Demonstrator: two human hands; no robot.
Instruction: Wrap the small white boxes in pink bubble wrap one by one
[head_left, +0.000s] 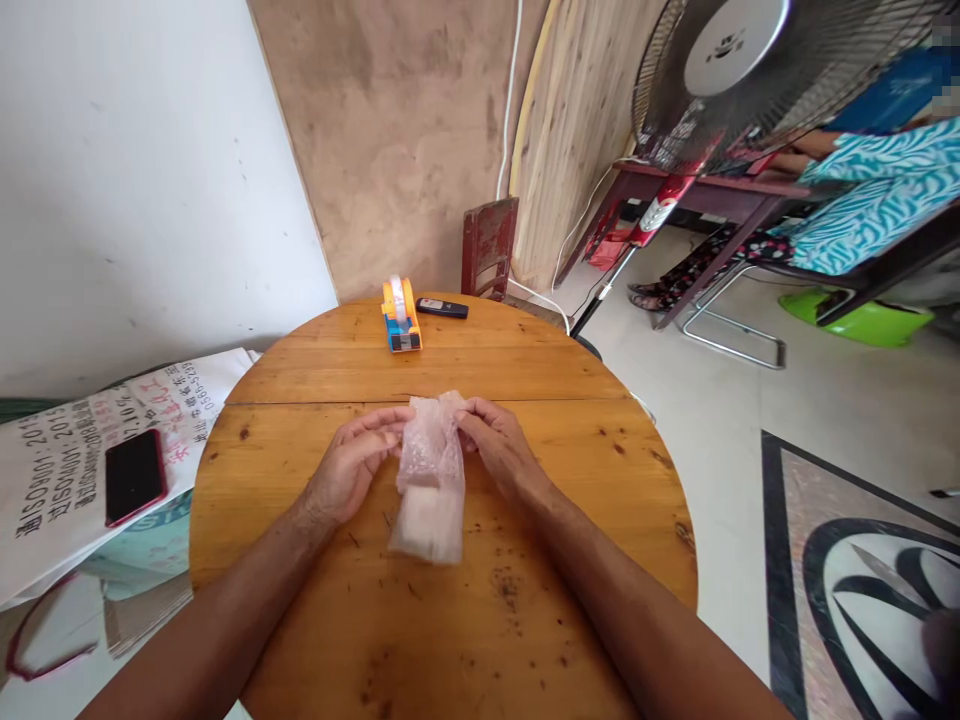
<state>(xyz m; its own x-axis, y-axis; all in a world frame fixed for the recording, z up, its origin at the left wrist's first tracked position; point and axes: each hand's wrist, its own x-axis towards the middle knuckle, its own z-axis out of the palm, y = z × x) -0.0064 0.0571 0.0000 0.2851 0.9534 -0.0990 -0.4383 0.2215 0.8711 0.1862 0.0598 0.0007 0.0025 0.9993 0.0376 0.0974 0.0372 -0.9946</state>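
Note:
A pinkish, translucent piece of bubble wrap [430, 450] is between my two hands above the wooden table. My left hand [356, 455] has its fingers and thumb closed at the left edge of the wrap. On the opposite edge, my right hand [499, 440] pinches the wrap near its top corner. Below the wrap and partly covered by it lies a flat whitish packet [429, 525] in clear film; what it contains cannot be made out.
Toward the far edge of the round wooden table [585, 470] stand an orange-and-blue tape dispenser [402, 315] and a black remote-like device [442, 308]. A phone [136, 477] lies on white printed sacks at left. Beyond, a standing fan [731, 60] and a seated person [870, 200] are at right.

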